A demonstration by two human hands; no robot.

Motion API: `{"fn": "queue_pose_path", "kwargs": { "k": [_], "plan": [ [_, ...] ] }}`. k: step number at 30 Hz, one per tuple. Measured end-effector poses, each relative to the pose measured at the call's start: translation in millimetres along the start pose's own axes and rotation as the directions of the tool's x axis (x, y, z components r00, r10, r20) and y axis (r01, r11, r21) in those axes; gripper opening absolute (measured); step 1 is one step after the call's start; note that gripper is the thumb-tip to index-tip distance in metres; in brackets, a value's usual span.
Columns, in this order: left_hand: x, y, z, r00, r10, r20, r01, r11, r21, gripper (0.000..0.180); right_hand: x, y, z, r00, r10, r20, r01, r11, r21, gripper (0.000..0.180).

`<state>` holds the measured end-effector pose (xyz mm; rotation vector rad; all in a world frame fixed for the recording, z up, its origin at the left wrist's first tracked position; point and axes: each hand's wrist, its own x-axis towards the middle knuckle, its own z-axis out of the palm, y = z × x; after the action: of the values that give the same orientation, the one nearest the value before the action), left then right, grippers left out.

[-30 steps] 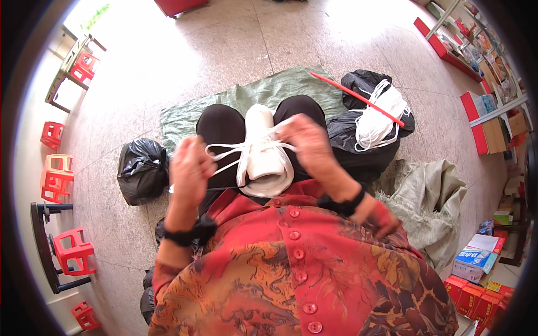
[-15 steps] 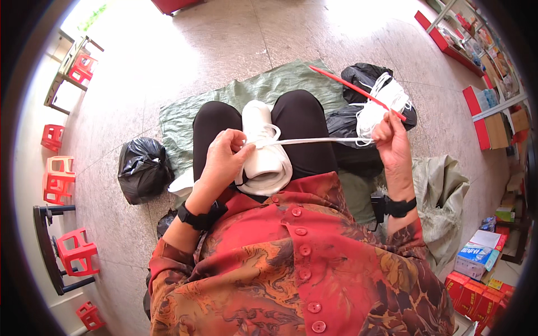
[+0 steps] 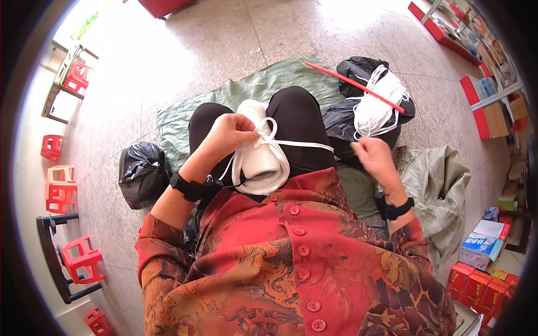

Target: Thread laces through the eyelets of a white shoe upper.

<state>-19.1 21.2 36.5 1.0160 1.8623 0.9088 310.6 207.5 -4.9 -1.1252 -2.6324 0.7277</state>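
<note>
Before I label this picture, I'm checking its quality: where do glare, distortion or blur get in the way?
Head view: glare bleaches the floor toward the upper left; fisheye distortion leans the shelving at right, and the corners go black; the right hand looks slightly soft, the left hand a little clearer.

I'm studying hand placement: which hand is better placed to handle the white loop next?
Left, I'd judge: the left hand has its fingertips right beside the white loop, while the right hand is apart from it, out beyond the right thigh.
</note>
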Motion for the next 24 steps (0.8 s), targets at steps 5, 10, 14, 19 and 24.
{"fn": "queue_pose_path", "kwargs": {
  "k": [5, 10, 14, 19, 24],
  "plan": [
    [3, 13, -3, 0.954, 0.298, -0.019, -0.253, 0.841, 0.478, 0.008, -3, -128, 4, 0.905, -0.416, 0.095, 0.338, 0.835, 0.434, 0.021],
    [17, 14, -1, 0.815, 0.553, -0.176, -0.290, 0.650, 0.702, 0.017, 11, -202, 60, 0.812, -0.560, 0.163, 0.510, 0.817, 0.269, 0.034],
    [17, 31, -1, 1.000, 0.013, 0.013, -0.014, 0.999, 0.029, 0.024, 21, -218, 72, 0.779, -0.582, 0.232, 0.530, 0.810, 0.253, 0.032],
    [16, 39, -14, 0.987, -0.042, 0.156, 0.059, 0.992, -0.110, 0.009, 25, -215, 81, 0.791, -0.588, 0.170, 0.506, 0.784, 0.358, 0.031],
    [16, 39, -26, 0.977, 0.011, 0.215, 0.021, 0.989, -0.146, 0.017, 28, -225, 68, 0.742, -0.615, 0.265, 0.586, 0.788, 0.188, 0.024]
  ]
}}
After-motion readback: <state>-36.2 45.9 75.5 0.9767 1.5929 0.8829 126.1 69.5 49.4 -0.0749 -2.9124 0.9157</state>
